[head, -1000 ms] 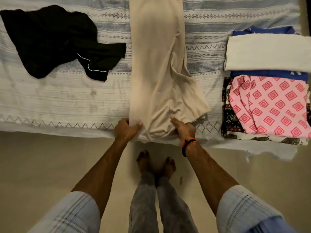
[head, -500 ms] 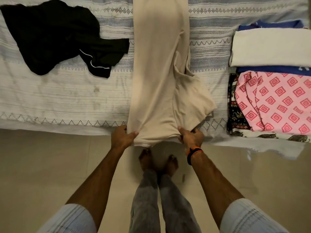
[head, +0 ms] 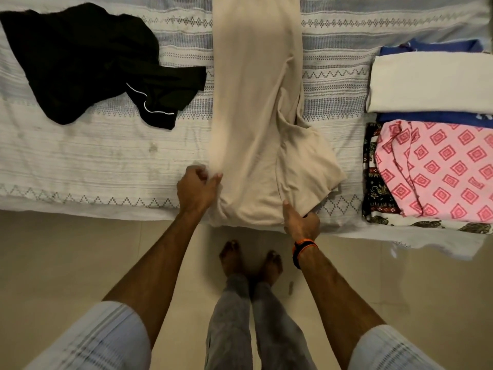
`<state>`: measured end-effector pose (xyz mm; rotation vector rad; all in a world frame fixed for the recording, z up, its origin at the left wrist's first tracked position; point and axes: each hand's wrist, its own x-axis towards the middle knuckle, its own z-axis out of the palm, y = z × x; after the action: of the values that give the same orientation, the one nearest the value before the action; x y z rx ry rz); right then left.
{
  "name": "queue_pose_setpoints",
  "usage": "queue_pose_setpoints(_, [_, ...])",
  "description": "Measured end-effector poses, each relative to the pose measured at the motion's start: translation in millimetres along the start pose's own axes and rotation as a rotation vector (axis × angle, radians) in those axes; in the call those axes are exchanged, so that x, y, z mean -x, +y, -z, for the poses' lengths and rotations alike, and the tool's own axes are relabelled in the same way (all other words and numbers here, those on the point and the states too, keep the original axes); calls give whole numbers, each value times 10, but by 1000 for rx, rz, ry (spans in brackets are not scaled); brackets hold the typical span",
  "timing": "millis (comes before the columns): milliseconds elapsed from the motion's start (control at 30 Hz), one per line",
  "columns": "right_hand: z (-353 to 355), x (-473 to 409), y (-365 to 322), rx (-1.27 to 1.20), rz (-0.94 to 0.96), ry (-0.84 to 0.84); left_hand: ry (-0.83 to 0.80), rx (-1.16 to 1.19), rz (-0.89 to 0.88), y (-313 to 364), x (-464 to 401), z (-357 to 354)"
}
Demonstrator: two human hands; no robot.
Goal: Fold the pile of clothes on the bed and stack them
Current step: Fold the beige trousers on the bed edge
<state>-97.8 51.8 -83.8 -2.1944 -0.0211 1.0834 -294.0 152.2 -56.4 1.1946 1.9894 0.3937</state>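
Note:
A long beige garment (head: pixel 253 116) lies lengthwise across the middle of the bed, its near end hanging over the bed's front edge. My left hand (head: pixel 196 189) pinches its left edge near that end. My right hand (head: pixel 301 221) grips the lower right part, where a loose flap spreads out to the right. A crumpled black garment (head: pixel 88 65) lies at the back left. At the right are folded clothes: a white piece (head: pixel 429 81) over blue ones, and a pink diamond-print piece (head: pixel 440 169) over a dark patterned one.
The bed is covered by a white and grey striped sheet (head: pixel 93 161) whose front edge hangs toward the beige tiled floor (head: pixel 66 263). My bare feet (head: pixel 250 260) stand on the floor just below the beige garment.
My left hand has slid up along the garment's left edge, away from the hem. My right hand stays at the lower right part.

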Motion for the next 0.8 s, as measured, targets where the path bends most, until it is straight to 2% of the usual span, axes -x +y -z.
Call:
queue_pose_setpoints(133, [34, -121, 156, 64, 57, -32, -54, 65, 94, 79, -239, -127])
queue_pose_setpoints(267, [103, -137, 128, 153, 51, -15, 44, -29, 135, 41, -237, -118])
queue_pose_setpoints(367, [104, -20, -40, 318, 88, 95, 4, -144, 116, 6, -175, -122])
queue_pose_setpoints(433, [117, 64, -148, 446, 182, 197, -31, -151, 90, 8, -147, -113])
queue_pose_setpoints(500, [145, 114, -223, 526, 314, 225, -49, -175, 64, 44, -99, -89])
queue_pose_setpoints(633, [227, 131, -340, 552, 480, 135, -57, -221, 13, 164, 39, -57])
queue_pose_setpoints(800, [309, 129, -544, 507, 522, -41, -173, -160, -57, 319, 231, -131])
